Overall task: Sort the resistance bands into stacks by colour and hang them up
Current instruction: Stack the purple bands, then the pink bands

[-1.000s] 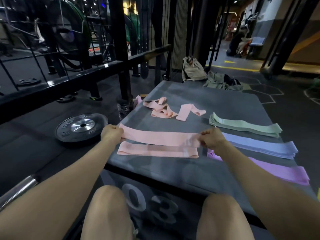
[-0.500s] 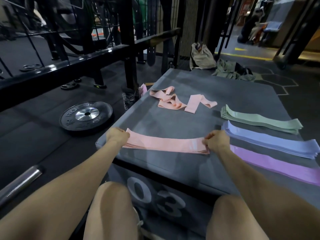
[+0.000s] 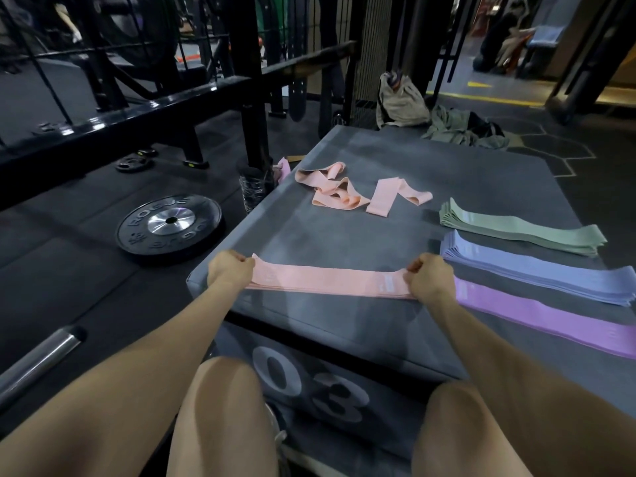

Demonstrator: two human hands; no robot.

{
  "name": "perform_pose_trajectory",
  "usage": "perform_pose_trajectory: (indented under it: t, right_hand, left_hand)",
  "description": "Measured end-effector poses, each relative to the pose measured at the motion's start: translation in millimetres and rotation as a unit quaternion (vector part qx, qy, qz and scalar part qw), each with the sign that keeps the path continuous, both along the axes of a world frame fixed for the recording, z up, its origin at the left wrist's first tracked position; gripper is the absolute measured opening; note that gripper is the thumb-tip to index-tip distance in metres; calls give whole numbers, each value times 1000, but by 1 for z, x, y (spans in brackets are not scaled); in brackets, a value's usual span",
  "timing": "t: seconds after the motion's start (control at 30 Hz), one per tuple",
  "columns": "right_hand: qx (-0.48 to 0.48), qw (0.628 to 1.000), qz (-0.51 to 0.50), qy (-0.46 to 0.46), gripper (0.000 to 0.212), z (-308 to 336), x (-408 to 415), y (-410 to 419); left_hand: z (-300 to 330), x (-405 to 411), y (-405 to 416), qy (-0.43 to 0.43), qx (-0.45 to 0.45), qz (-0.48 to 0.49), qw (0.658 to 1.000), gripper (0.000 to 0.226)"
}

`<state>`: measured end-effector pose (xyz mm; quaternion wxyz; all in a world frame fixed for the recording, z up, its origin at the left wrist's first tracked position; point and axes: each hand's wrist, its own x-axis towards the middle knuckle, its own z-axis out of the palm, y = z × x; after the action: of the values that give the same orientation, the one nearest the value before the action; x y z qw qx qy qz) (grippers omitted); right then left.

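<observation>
A flat stack of pink bands (image 3: 327, 282) lies near the front edge of the grey padded box (image 3: 344, 242). My left hand (image 3: 229, 271) grips its left end and my right hand (image 3: 430, 278) grips its right end. Loose, twisted pink bands (image 3: 347, 192) lie farther back on the box. At the right sit three sorted stacks: green (image 3: 523, 230), blue (image 3: 537, 270) and purple (image 3: 550, 313).
A black weight plate (image 3: 170, 223) lies on the floor to the left, with a barbell sleeve (image 3: 38, 361) nearer me. A black rack frame (image 3: 253, 98) stands at the box's far left corner. A bag (image 3: 399, 98) and clothes (image 3: 464, 130) lie behind the box.
The pink band that I held stretched above the lower one now lies on top of it as one stack. Both hands came down to the box with it.
</observation>
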<state>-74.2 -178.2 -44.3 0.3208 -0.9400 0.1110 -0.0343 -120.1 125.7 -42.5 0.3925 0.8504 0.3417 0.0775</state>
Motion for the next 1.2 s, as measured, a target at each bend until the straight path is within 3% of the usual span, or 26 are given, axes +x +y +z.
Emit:
perform_pose_trajectory:
  t: [0.37,0.57,0.7,0.8,0.93,1.2]
  right_hand:
    - [-10,1000,-4,-20,15,-3,-6,3]
    - [-46,998,12,-34,19,-7,-6,1]
    - [-124,987,68,-78,31,-9,-5,4]
    - [-167,971,150,-84,35,-7,-2,10]
    - [-157,965,192,-80,31,0,12,16]
    - [-59,982,172,-53,30,16,86,25]
  left_hand:
    - [-8,1,0,-22,44,-9,999,5]
    - [-14,-3,3,-13,84,-40,996,8]
    - [-10,-6,-6,-73,228,-125,963,17]
    - [-7,0,-21,-104,260,-232,931,24]
    - [-2,17,-46,-100,236,-316,914,26]
    - [10,98,-83,-88,187,-336,919,28]
